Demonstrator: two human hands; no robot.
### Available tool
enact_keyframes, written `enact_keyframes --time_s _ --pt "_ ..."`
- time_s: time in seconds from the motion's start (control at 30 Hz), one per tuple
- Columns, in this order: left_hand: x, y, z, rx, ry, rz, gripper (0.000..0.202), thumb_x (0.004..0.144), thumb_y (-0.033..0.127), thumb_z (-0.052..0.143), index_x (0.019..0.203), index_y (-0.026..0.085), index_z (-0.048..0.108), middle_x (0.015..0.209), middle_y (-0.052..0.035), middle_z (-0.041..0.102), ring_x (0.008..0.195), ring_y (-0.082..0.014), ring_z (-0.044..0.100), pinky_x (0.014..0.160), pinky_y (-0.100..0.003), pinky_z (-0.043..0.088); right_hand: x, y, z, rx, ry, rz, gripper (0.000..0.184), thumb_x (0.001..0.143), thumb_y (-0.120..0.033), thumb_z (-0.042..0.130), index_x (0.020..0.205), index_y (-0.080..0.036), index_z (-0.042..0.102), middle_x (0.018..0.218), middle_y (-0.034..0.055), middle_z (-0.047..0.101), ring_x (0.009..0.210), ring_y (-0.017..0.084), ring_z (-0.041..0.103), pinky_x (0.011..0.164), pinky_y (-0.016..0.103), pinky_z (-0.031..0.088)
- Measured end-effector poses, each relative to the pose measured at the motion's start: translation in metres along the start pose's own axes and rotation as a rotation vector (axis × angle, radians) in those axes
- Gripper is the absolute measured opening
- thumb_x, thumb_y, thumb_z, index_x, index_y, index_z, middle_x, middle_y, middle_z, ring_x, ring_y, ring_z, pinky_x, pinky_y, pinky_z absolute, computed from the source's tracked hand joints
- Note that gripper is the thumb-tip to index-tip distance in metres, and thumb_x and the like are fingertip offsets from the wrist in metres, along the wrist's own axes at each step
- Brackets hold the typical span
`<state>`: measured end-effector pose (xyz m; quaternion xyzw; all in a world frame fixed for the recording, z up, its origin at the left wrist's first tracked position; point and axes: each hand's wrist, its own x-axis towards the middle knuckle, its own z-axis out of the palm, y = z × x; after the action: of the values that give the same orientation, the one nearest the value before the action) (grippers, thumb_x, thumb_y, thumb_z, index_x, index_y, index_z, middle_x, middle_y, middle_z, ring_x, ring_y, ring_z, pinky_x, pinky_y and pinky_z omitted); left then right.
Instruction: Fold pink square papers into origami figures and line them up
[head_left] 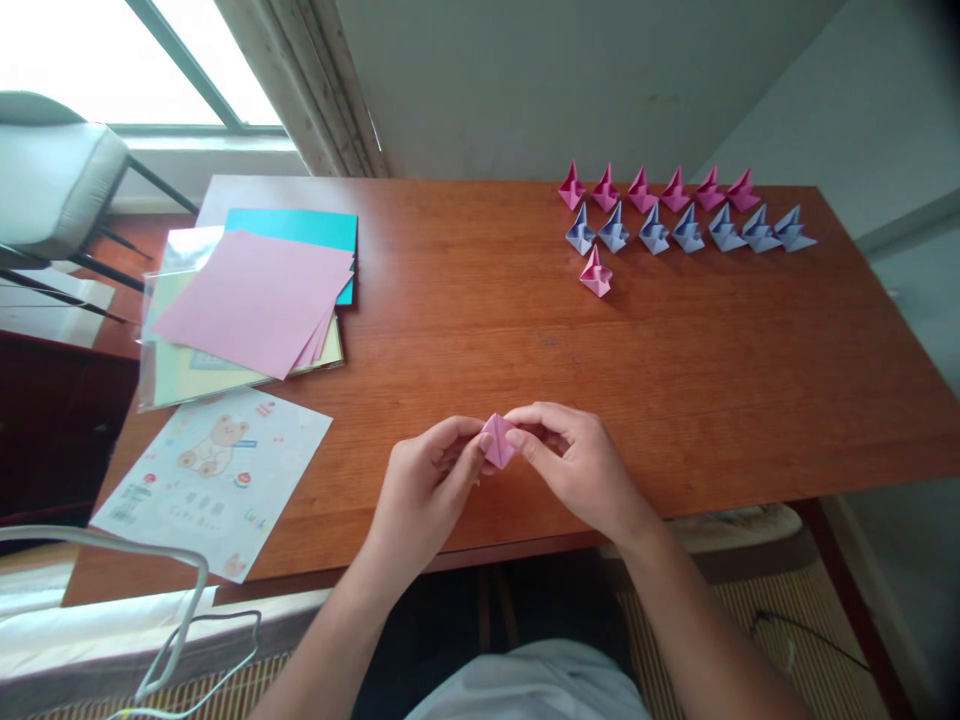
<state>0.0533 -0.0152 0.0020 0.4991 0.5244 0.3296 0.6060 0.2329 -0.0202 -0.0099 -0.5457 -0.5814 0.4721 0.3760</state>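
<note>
Between my two hands, over the near part of the wooden table (465, 330), is a small folded pink paper (498, 442), diamond-shaped with a crease down its middle. My left hand (431, 485) pinches its left corner with the thumb in front. On the opposite corner, the thumb and fingers of my right hand (574, 460) are closed. The fingers behind the paper are partly hidden. Farther off stands a light pink origami figure (596, 272), in front of a row of lavender origami figures (655, 232) and a back row of darker pink ones (643, 190).
Pink paper sheets (255, 300) lie at the left on a teal sheet (330, 232) and a clear sleeve of yellowish paper (169, 375). Nearer is a bear-printed sheet (217, 480). A chair (60, 180) stands beyond the left edge, and a white cable (180, 640) hangs lower left.
</note>
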Motion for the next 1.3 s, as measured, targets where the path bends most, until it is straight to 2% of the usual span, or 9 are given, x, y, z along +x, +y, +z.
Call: enact_keyframes --time_s 0.2,0.33,0.4,0.5,0.63,0.77,0.93,1.07,1.3 --pt "0.003 -0.010 -0.003 0.109 0.071 0.079 0.016 0.090 0.034 0.067 0.090 0.018 0.072 0.077 -0.0039 0.074 0.065 -0.0164 0.068 0.063 -0.025 0.054 -0.001 0.003 0.002 -0.022 0.000 0.024 0.014 0.093 -0.030 0.066 0.104 -0.024 0.072 0.091 0.0026 0.075 0.079 0.018 0.070 0.067 0.029 0.053" --pt "0.004 -0.014 0.001 0.545 0.148 0.215 0.014 0.092 0.025 0.060 0.101 0.022 0.070 0.084 -0.0032 0.075 0.072 -0.0171 0.068 0.066 -0.024 0.050 0.000 0.006 0.004 -0.246 0.037 -0.048 0.007 0.095 -0.027 0.064 0.097 -0.023 0.068 0.085 0.0022 0.072 0.074 0.018 0.065 0.068 0.030 0.049" --pt "0.004 -0.016 0.003 0.776 0.186 0.319 0.017 0.093 0.022 0.057 0.106 0.022 0.069 0.092 -0.0052 0.075 0.081 -0.0197 0.068 0.072 -0.027 0.051 0.001 0.008 0.005 -0.410 0.042 -0.134 0.008 0.097 -0.024 0.060 0.093 -0.023 0.067 0.086 0.0039 0.071 0.079 0.020 0.063 0.075 0.034 0.048" --pt "0.003 -0.022 0.003 0.942 0.218 0.485 0.022 0.095 0.019 0.056 0.113 0.021 0.067 0.107 -0.0091 0.072 0.096 -0.0235 0.066 0.086 -0.033 0.052 0.003 0.010 0.006 -0.585 0.053 -0.225 0.012 0.099 -0.024 0.056 0.093 -0.022 0.066 0.088 0.0065 0.070 0.086 0.024 0.059 0.082 0.038 0.046" --pt "0.003 -0.031 -0.003 0.993 0.101 0.703 0.031 0.094 0.010 0.053 0.122 0.019 0.064 0.121 -0.0106 0.069 0.107 -0.0248 0.062 0.097 -0.036 0.051 0.003 0.014 0.007 -0.674 0.088 -0.274 0.015 0.100 -0.026 0.056 0.095 -0.020 0.068 0.092 0.0081 0.068 0.090 0.024 0.057 0.086 0.039 0.047" --pt "0.006 -0.033 -0.011 1.030 -0.006 0.794 0.026 0.097 0.010 0.053 0.119 0.016 0.065 0.123 -0.0094 0.070 0.107 -0.0248 0.064 0.094 -0.039 0.054 0.000 0.020 0.003 -0.699 0.084 -0.348 0.016 0.101 -0.022 0.056 0.104 -0.019 0.072 0.093 0.0070 0.067 0.089 0.022 0.056 0.085 0.036 0.049" --pt "0.011 -0.030 -0.016 1.015 -0.058 0.815 0.020 0.098 0.013 0.055 0.114 0.016 0.066 0.116 -0.0078 0.072 0.101 -0.0223 0.064 0.089 -0.038 0.056 -0.001 0.023 -0.013 -0.690 -0.085 -0.472 0.033 0.101 -0.023 0.056 0.133 -0.018 0.063 0.099 0.0066 0.068 0.089 0.020 0.058 0.084 0.034 0.052" --pt "0.015 -0.030 -0.017 0.982 -0.071 0.789 0.019 0.097 0.012 0.057 0.113 0.016 0.066 0.112 -0.0067 0.073 0.098 -0.0209 0.064 0.087 -0.037 0.056 0.004 0.020 -0.024 -0.727 -0.179 -0.544 0.029 0.101 -0.022 0.056 0.128 -0.016 0.066 0.098 0.0066 0.069 0.089 0.019 0.060 0.082 0.032 0.052" --pt "0.016 -0.029 -0.019 0.994 -0.100 0.789 0.020 0.097 0.013 0.056 0.114 0.018 0.066 0.114 -0.0054 0.073 0.101 -0.0216 0.064 0.088 -0.037 0.056 0.009 0.022 -0.030 -0.891 -0.224 -0.712 0.021 0.102 -0.019 0.054 0.118 -0.019 0.069 0.096 0.0050 0.074 0.085 0.018 0.061 0.075 0.033 0.050"
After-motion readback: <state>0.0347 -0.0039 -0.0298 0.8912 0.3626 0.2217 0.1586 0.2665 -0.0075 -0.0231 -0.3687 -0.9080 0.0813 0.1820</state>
